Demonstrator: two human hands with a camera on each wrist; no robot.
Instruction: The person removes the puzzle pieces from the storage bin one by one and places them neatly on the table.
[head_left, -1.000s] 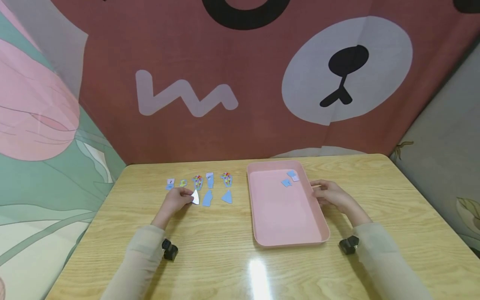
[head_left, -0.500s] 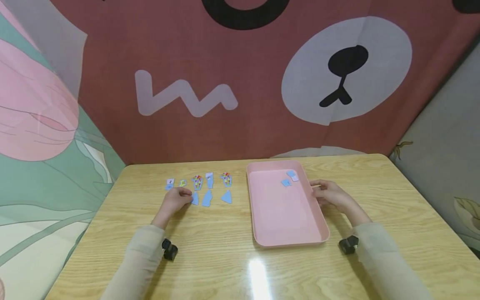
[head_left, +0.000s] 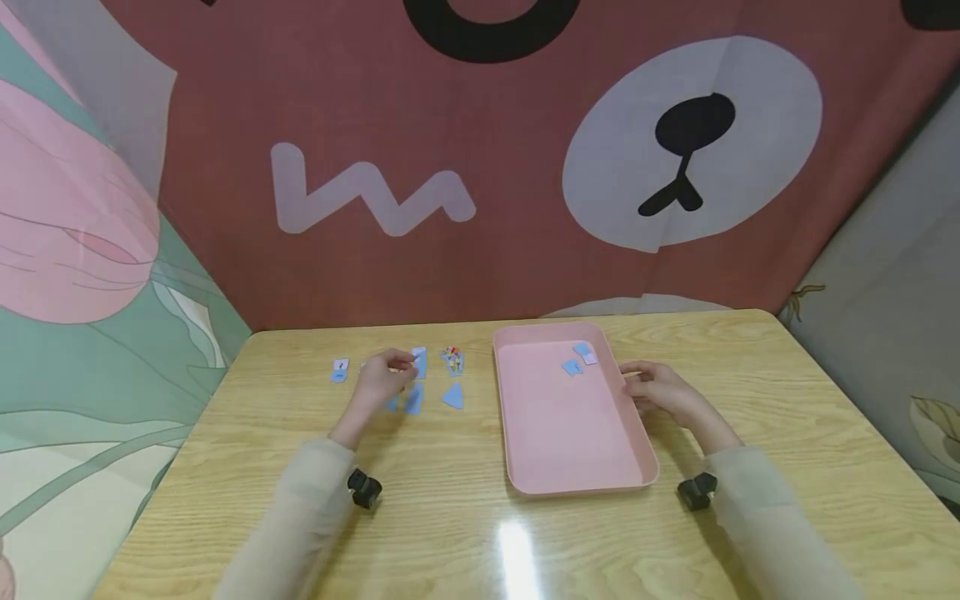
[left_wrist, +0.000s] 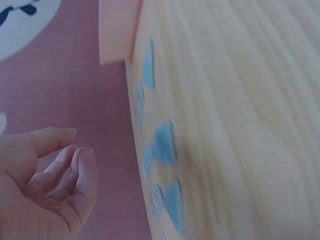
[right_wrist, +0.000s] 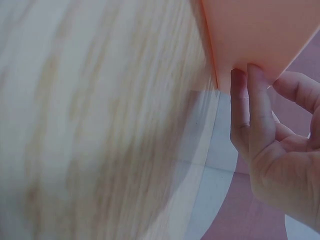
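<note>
My left hand (head_left: 381, 382) hovers over two rows of flat blue cut pieces, its fingers loosely curled. In the left wrist view nothing shows between thumb and fingertips, and a blue piece (left_wrist: 164, 145) lies on the table beyond. A triangular piece (head_left: 453, 396) and a multicoloured piece (head_left: 453, 360) lie to the right of this hand; a blue and white piece (head_left: 340, 370) is at the left. Others are partly hidden under it. My right hand (head_left: 670, 392) grips the right side of a pink tray (head_left: 570, 442), fingers against its outer wall and a digit at the rim.
Two small blue pieces (head_left: 572, 367) lie inside the tray near its far end. The wooden table (head_left: 420, 525) meets a red cloth backdrop (head_left: 510, 267) at the back. A small black device (head_left: 697, 490) sits at each wrist.
A piece at the left fingertips went from white face to blue face up. My left hand then moved off it, up and to the right. The right hand and tray stayed put.
</note>
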